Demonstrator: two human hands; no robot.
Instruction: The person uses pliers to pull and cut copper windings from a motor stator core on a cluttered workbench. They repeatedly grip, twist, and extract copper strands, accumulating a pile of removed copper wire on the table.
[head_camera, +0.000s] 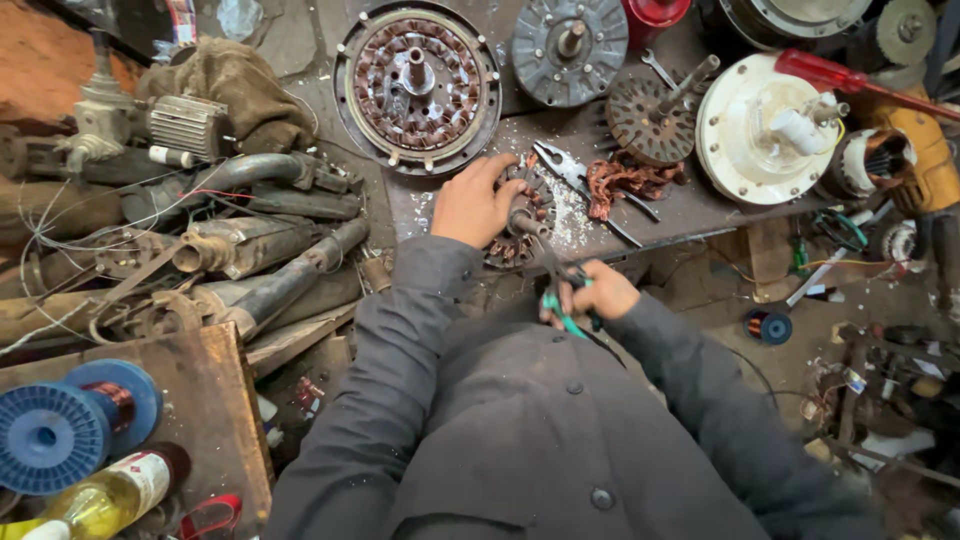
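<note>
My left hand (474, 205) presses down on a small round motor stator (520, 222) with copper windings, lying at the near edge of the dark metal workbench (690, 210). Just below it, my right hand (590, 296) grips a pair of green-handled pliers (562, 285), whose jaws reach up to the stator's side. Both arms wear dark grey sleeves. A tangle of pulled copper wire (625, 182) lies right of the stator, beside another pair of pliers (575, 180) resting on the bench.
A large wound stator (417, 85), a grey motor cover (568, 45), a rotor with shaft (655, 115) and a white fan motor housing (765, 130) crowd the bench. Rusty pipes and motor parts (220, 250) pile at left. A blue wire spool (70, 425) and yellow bottle (105, 500) sit near left.
</note>
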